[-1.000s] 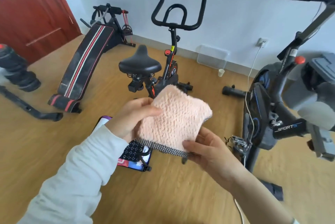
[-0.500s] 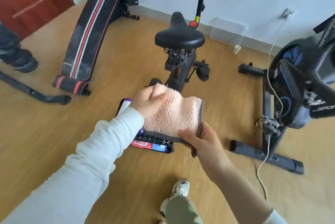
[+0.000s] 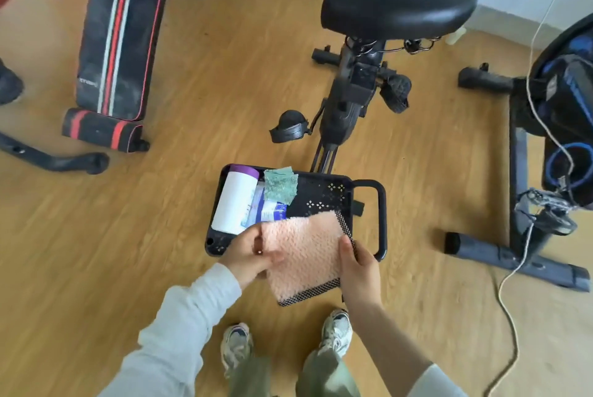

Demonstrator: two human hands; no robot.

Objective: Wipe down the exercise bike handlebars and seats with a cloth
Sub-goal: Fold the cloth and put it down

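Observation:
A folded pink fluffy cloth (image 3: 303, 260) with a black dotted trim is held between both hands over the near edge of a black basket (image 3: 324, 194). My left hand (image 3: 250, 253) pinches its left edge; my right hand (image 3: 357, 263) grips its right edge, thumb on top. Straight ahead stands a black exercise bike, its wide black seat (image 3: 398, 1) at the top of the view. Its handlebars are out of view. A second, blue and black bike (image 3: 564, 101) stands at the right.
The basket on the wood floor holds a white bottle with a purple cap (image 3: 234, 200), a green cloth (image 3: 280, 186) and a packet. A black sit-up bench (image 3: 122, 30) lies at the left. A white cable (image 3: 513, 271) trails across the floor at the right. My shoes (image 3: 335, 331) stand below.
My head has tilted down and I have moved closer to the bike. The cloth and both hands have dropped lower, over the basket. The handlebars have left the view.

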